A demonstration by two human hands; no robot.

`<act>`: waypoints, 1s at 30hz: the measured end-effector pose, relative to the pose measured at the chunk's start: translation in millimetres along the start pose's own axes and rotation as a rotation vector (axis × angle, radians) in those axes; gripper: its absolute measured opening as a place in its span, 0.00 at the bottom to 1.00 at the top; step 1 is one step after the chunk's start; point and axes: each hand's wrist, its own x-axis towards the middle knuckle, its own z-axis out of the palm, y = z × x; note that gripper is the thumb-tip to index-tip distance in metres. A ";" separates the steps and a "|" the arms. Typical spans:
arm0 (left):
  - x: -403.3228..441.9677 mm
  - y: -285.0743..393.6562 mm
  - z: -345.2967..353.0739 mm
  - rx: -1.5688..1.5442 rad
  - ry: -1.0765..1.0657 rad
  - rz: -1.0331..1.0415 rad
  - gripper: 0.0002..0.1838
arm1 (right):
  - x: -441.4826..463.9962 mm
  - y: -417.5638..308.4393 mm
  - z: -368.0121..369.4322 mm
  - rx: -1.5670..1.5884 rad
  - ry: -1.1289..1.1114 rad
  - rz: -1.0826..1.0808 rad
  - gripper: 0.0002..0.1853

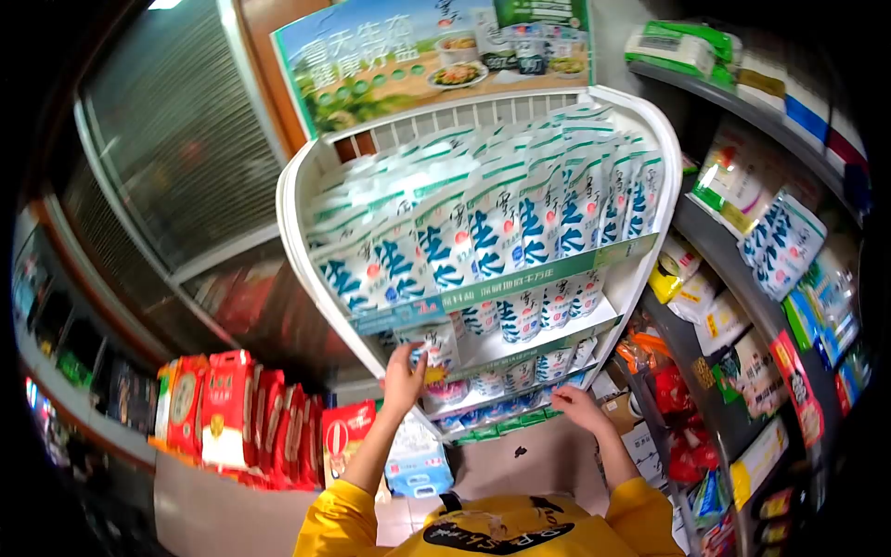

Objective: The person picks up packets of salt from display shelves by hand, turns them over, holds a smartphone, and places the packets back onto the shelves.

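My left hand (405, 381) is at the left end of the middle shelf, its fingers closed on the edge of a white salt packet (433, 340). The lower part of that packet is hard to make out. My right hand (577, 408) hangs by the lower right corner of the white display rack (293, 213). Its fingers are loosely bent and a little apart, with nothing visible in them. Rows of white salt packets (487, 227) with blue-green lettering stand upright in the rack's top tier, and more packets (520, 317) stand on the shelf below.
Red bags (228, 408) stand on the floor at left, beside a blue-and-white package (418, 459). Grey shelves (719, 218) full of packaged goods rise close on my right. A printed sign (371, 70) tops the rack. Glass panels (176, 121) stand behind at left.
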 end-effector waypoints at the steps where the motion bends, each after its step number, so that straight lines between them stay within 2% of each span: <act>1: 6.3 0.3 -1.8 -0.002 -0.073 0.034 0.11 | -5.1 -9.5 7.6 -0.011 -0.005 -0.020 0.08; 3: 5.9 0.6 4.9 -0.153 -0.132 0.085 0.11 | -16.2 -19.8 23.2 -0.014 0.005 -0.030 0.08; 6: -2.9 8.5 9.1 -0.194 -0.215 0.120 0.11 | -28.8 -24.5 28.3 -0.105 -0.003 0.036 0.08; 7: -6.6 12.5 13.4 -0.220 -0.230 0.121 0.11 | -30.2 -32.3 22.9 -0.122 -0.003 0.037 0.08; 8: -12.8 19.9 17.4 -0.283 -0.259 0.013 0.13 | -31.9 -39.7 15.1 -0.159 0.004 -0.026 0.09; 9: -18.5 24.2 23.7 -0.296 -0.246 -0.001 0.13 | -36.1 -46.7 3.5 -0.194 0.002 -0.087 0.10; 11: -32.6 33.1 36.1 -0.219 -0.233 0.068 0.13 | -40.1 -66.1 -44.2 -0.198 -0.023 0.012 0.10; 13: -46.4 41.8 56.8 -0.203 -0.170 0.064 0.13 | -57.7 -133.4 -104.6 0.001 0.135 -0.166 0.10; 14: -55.4 48.9 68.1 -0.191 -0.200 0.003 0.12 | -71.2 -172.3 -131.7 -0.032 0.252 -0.388 0.11; 15: -65.7 53.6 82.0 -0.179 -0.233 -0.059 0.11 | -75.4 -180.0 -160.0 0.516 0.223 -0.434 0.17; 16: -76.9 51.8 100.6 -0.156 -0.221 -0.025 0.11 | -79.9 -182.4 -191.5 0.296 0.282 -0.689 0.23; 17: -83.4 60.6 111.6 -0.074 -0.215 0.029 0.11 | -82.8 -200.1 -211.6 0.177 0.325 -0.651 0.26; 19: -91.0 83.4 123.3 -0.047 -0.216 0.064 0.12 | -73.7 -215.3 -227.0 0.296 0.109 -0.869 0.22; 20: -91.5 93.9 124.0 0.003 -0.252 0.060 0.14 | -68.0 -214.4 -228.2 0.313 0.079 -0.870 0.22; 23: -85.8 105.4 107.4 0.121 -0.189 0.116 0.17 | -62.8 -212.1 -209.6 0.392 0.027 -0.779 0.15; 26: -74.3 82.9 72.7 0.170 -0.052 0.211 0.16 | -68.0 -191.0 -176.0 0.336 -0.038 -0.650 0.10; 28: -67.3 65.9 35.4 0.220 -0.060 0.216 0.15 | -72.2 -188.3 -140.2 0.377 -0.035 -0.549 0.07; 30: -60.7 45.5 -7.3 0.244 -0.078 0.291 0.16 | -70.6 -190.6 -92.9 0.360 -0.021 -0.538 0.09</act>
